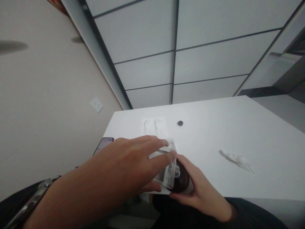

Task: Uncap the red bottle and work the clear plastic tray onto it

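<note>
My left hand (pixel 143 159) reaches across from the left, its fingers closed over a clear plastic box (pixel 169 178). Beside that box, my right hand (pixel 205 190) is wrapped round a dark brown bottle (pixel 183 179). The bottle is tilted towards the box, and its clear threaded neck shows uncapped, close against the box wall. Part of the box is hidden behind my left fingers, and I cannot make out what is inside it. Both things are held over the near edge of the white table (pixel 205 136).
A small dark round cap (pixel 180 123) lies towards the back of the table. Near it is a white sheet (pixel 152 125) with two pale shapes. A crumpled clear wrapper (pixel 237 160) lies at the right, a phone (pixel 104 144) at the left edge. Panelled doors (pixel 147 38) stand behind.
</note>
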Available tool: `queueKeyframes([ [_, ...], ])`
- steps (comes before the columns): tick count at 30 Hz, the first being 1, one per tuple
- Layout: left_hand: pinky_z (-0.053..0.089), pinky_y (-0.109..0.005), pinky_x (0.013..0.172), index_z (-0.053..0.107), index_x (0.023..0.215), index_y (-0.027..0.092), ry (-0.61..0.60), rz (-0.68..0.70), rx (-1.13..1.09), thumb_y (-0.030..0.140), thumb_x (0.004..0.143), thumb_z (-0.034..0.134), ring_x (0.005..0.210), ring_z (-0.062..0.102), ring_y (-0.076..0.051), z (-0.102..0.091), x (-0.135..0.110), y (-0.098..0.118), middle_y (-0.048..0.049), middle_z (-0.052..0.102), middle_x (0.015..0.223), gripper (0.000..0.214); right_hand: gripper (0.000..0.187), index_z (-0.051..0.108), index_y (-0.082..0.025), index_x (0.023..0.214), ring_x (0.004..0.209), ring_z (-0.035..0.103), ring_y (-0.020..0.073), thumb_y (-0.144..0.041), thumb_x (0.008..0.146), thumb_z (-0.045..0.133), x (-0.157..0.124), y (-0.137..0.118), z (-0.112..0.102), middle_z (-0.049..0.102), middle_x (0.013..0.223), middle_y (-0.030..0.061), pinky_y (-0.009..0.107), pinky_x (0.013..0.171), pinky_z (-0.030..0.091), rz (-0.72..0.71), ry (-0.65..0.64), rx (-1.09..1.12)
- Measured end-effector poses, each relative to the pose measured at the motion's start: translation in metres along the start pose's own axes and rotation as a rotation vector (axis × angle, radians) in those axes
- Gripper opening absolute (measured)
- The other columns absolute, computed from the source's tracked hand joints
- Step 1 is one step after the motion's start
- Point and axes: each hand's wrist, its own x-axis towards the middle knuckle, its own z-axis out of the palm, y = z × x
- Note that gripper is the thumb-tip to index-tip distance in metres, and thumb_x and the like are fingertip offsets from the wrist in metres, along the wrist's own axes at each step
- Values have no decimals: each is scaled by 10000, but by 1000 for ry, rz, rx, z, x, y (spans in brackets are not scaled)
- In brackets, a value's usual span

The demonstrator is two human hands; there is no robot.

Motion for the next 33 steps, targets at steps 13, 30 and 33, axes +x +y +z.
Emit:
queueKeyframes([
  [13,618,-370,802,619,1307,210,11,52,119,73,946,643,1039,739,-275,-4,3,4,-73,744,1302,387,905,326,-310,1604,1406,593,376,-422,856,824,3,-1,0,555,1572,166,590,1136,525,-44,16,24],
  [30,599,-346,831,647,1285,208,14,51,156,69,944,658,1040,730,-261,-7,5,9,-70,749,1275,368,873,349,-382,1542,1342,635,334,-303,822,836,7,-8,-1,591,1514,105,539,1098,550,-14,17,93],
  [33,601,-339,835,640,1299,218,12,49,151,71,950,656,1050,731,-258,-7,5,9,-65,747,1282,379,843,364,-378,1529,1347,628,327,-302,831,830,8,-9,-2,590,1509,102,525,1103,545,-42,20,97],
])
